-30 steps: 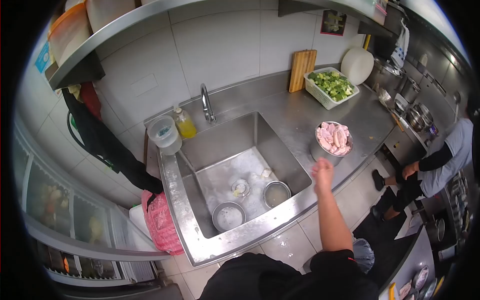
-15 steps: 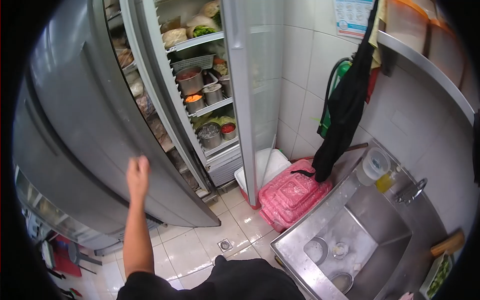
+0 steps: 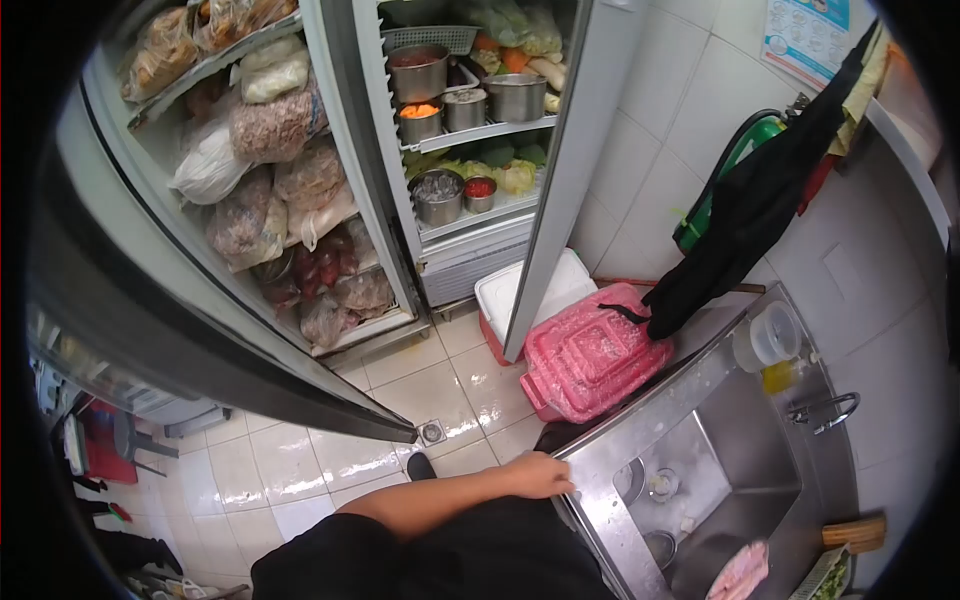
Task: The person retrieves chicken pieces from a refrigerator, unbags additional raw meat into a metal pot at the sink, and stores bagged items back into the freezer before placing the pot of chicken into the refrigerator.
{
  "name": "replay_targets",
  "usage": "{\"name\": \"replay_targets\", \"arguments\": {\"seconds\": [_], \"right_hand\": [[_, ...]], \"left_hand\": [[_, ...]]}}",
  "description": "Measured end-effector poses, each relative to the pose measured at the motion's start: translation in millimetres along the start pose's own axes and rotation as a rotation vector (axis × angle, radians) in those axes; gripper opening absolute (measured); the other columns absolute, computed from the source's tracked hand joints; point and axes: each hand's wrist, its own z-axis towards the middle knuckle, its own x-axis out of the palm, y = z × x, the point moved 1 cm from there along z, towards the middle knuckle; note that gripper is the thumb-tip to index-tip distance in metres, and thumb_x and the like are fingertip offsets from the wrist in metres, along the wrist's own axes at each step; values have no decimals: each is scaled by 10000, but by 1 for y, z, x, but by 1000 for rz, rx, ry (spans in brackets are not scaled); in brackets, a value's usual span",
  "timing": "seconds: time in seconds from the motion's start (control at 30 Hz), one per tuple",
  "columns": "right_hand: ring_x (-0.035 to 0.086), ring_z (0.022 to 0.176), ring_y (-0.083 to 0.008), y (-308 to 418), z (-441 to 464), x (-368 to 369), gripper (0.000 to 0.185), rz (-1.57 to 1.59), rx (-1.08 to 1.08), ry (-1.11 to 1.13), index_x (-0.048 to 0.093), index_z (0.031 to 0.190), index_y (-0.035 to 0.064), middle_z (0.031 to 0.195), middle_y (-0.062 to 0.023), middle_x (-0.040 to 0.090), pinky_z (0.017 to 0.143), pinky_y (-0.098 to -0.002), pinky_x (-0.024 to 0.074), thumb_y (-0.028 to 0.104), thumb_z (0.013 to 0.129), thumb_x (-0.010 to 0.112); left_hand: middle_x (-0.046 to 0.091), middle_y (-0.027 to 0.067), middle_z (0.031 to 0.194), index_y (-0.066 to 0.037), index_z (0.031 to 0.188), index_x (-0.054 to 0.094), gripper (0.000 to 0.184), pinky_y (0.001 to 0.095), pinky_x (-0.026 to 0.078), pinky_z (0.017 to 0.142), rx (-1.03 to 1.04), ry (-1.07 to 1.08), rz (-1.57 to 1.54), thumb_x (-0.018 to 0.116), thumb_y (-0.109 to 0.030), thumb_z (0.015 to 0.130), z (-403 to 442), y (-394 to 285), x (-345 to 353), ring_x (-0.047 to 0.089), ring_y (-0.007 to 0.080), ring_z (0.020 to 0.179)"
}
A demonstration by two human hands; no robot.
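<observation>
My left hand point(image 3: 545, 475) reaches across my body to the near left rim of the steel sink point(image 3: 590, 478). Its fingers are curled closed, and I see nothing in them; whether they touch the rim I cannot tell. My right hand is out of view. A pale pink piece of what looks like raw meat point(image 3: 740, 574) shows at the sink's lower edge, its lower end cut off by the frame. Left of me, the grey freezer door point(image 3: 230, 365) stands wide open. Bagged food point(image 3: 275, 125) fills the freezer shelves.
Beside it, an open fridge holds metal pots point(image 3: 437, 195) and vegetables. A pink lidded container point(image 3: 600, 350) and a white-lidded cooler point(image 3: 560, 285) stand on the wet tiled floor point(image 3: 325, 455). Black cloth point(image 3: 740, 215) hangs over a green cylinder point(image 3: 700, 222). A faucet point(image 3: 830, 410) is on the right.
My left hand has moved from beside the freezer door rightward and down to the sink rim. The freezer door has swung wider, showing the shelves. More of the pink piece has come into view.
</observation>
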Motion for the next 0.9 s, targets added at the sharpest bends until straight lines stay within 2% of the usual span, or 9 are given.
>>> {"name": "replay_targets", "arguments": {"seconds": [0.03,0.07,0.2,0.23,0.3,0.33,0.4,0.57,0.9], "right_hand": [[548,1092,-306,4,-7,15,369,320,23,39,541,1239,2,1191,-155,580,913,-440,479,180,920,493],[596,948,-307,30,-35,52,333,302,-48,119,559,1169,-50,1087,-151,611,819,-419,511,154,913,498],[613,827,-232,87,-83,156,334,84,-125,480,559,1141,-74,1000,-160,612,694,-327,513,166,911,524],[638,976,-220,93,-85,192,377,109,-287,772,520,1210,-85,1140,-124,628,873,-331,512,156,920,522],[656,928,-227,109,-136,268,320,17,-230,823,559,1149,-92,1072,-142,645,838,-337,526,74,875,547],[661,922,-226,110,-158,306,322,9,-174,894,575,1134,-100,1081,-160,656,835,-327,526,-16,832,500],[660,908,-196,89,-189,380,265,-69,-156,1027,612,1105,-72,1062,-132,669,821,-313,527,-25,857,530],[665,812,-196,7,-271,534,183,-281,155,1334,639,1023,-24,974,-109,681,751,-329,551,17,862,563],[676,845,-242,-34,-327,679,152,-347,187,1294,572,967,-21,929,-131,671,817,-438,563,39,844,505]], "left_hand": [[668,156,934,-50,1075,602,393,393,503,785,6,33,-35,575,-408,915,3,-15,-1,642,321,878],[670,143,936,-45,1110,590,401,376,504,787,19,36,-110,575,-399,921,2,-27,-8,645,299,882],[655,105,1032,-40,1255,525,449,318,504,801,33,9,-469,569,-364,947,-24,-46,-43,640,211,925],[646,99,1079,-42,1293,504,465,305,503,806,24,-15,-571,567,-355,954,-35,-40,-54,635,190,942],[416,165,1414,-125,1492,206,626,327,500,862,-72,29,-933,505,-341,986,-77,-36,-96,596,201,1077],[394,182,1426,-162,1522,82,737,342,508,862,-64,-30,-995,514,-392,972,-99,-26,-108,603,222,1075],[400,207,1387,-213,1528,96,813,333,527,796,-102,-242,-1052,545,-517,923,-148,-2,-126,616,205,1010],[378,236,1388,-219,1529,82,823,352,534,802,-331,-687,-1122,541,-527,920,-244,80,-153,627,234,989],[528,182,1288,-72,1462,270,555,369,528,803,-520,-1139,-1205,453,-331,1006,-353,158,-174,631,259,982]]}}
